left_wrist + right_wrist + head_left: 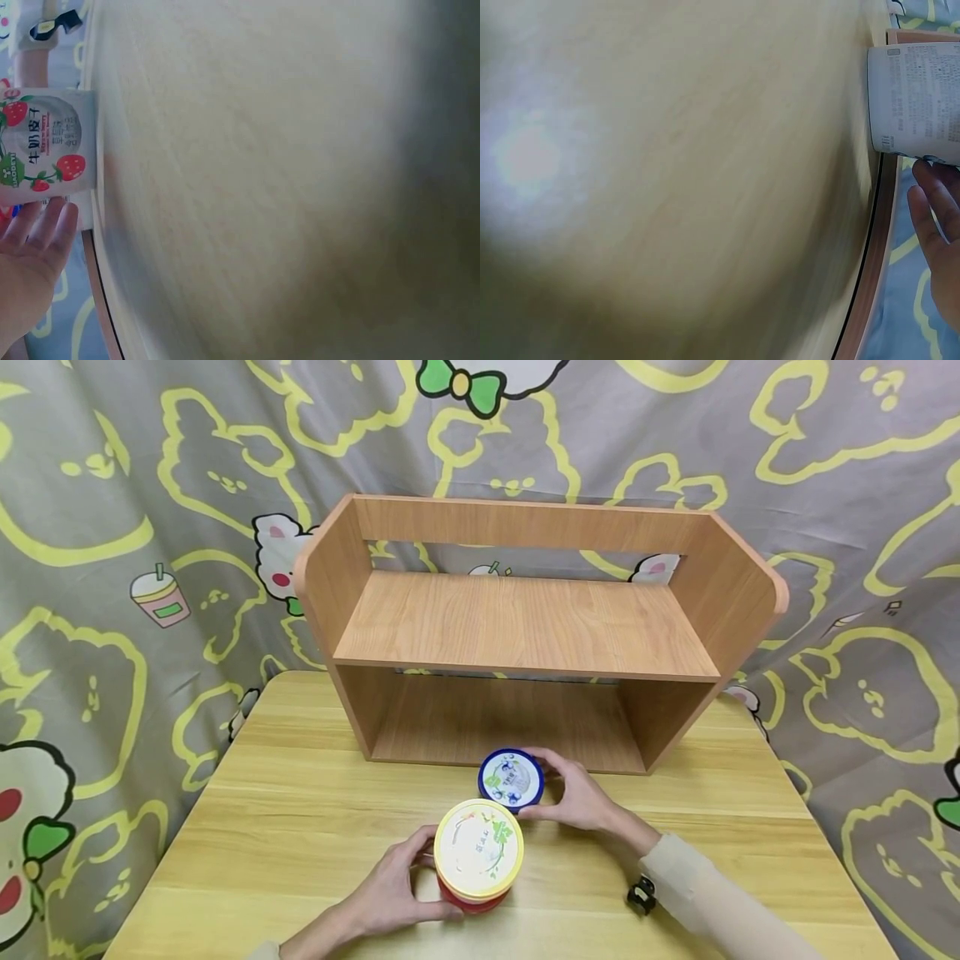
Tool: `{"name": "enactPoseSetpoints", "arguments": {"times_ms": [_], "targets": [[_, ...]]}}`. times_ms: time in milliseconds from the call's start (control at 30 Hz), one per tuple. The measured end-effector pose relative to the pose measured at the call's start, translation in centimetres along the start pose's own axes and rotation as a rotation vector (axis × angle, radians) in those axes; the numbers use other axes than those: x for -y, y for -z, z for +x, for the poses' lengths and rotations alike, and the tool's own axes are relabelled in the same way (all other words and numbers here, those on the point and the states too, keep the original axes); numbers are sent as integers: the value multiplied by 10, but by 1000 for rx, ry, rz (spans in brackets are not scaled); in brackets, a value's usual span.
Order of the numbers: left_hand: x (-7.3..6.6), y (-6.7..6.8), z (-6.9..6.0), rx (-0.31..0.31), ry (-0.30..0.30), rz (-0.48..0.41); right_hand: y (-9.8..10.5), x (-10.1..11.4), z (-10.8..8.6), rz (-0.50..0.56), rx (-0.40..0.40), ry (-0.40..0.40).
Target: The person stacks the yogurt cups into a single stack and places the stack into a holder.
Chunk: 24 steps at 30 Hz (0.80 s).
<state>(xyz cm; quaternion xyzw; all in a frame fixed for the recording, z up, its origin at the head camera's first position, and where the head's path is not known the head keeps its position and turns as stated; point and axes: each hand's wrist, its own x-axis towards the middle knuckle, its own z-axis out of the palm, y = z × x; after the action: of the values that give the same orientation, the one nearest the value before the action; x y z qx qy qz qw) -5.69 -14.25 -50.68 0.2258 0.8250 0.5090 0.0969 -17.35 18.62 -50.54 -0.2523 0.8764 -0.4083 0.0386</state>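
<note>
A tub with a yellow-rimmed lid (480, 847) sits stacked on a red tub (474, 905) near the table's front. My left hand (390, 887) holds this stack from the left, thumb in front and fingers behind. Strawberries show on the white side of the lower tub (46, 146) in the left wrist view, with fingertips against it. Just behind the stack stands a blue-lidded tub (512, 779) with blueberries on its lid. My right hand (573, 793) grips it from the right, between thumb and fingers. Its printed side (916, 101) appears in the right wrist view.
A two-tier wooden shelf (525, 622) stands at the back of the wooden table (300, 810), its lower compartment just behind the blue-lidded tub. Behind hangs a grey patterned curtain (217, 435). A small black device (641, 895) is at the right sleeve.
</note>
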Motion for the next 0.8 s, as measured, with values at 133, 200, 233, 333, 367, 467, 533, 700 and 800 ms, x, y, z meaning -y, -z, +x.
{"name": "enactPoseSetpoints", "arguments": {"times_ms": [133, 200, 233, 333, 367, 467, 533, 700, 800], "targets": [[0, 0, 0, -3, -9, -5, 3, 1, -4, -5, -14, -3], [0, 0, 0, -4, -12, -6, 4, 0, -5, -10, -20, -3], [0, 0, 0, -4, -12, -7, 5, 0, -6, -12, -22, -1], [0, 0, 0, -2, -10, -7, 7, 0, -8, -22, -24, 7], [0, 0, 0, -2, -9, -7, 7, -1, -9, -22, -24, 10], [0, 0, 0, -1, -6, -2, 9, -1, -11, -22, -24, 17], [0, 1, 0, 1, -6, -5, 10, -2, -12, -12, -22, 25], [0, 1, 0, 2, -11, -10, 13, -3, -14, -5, -21, 38], [0, 1, 0, 0, -10, -6, 14, -3, -15, -4, -24, 44]]}}
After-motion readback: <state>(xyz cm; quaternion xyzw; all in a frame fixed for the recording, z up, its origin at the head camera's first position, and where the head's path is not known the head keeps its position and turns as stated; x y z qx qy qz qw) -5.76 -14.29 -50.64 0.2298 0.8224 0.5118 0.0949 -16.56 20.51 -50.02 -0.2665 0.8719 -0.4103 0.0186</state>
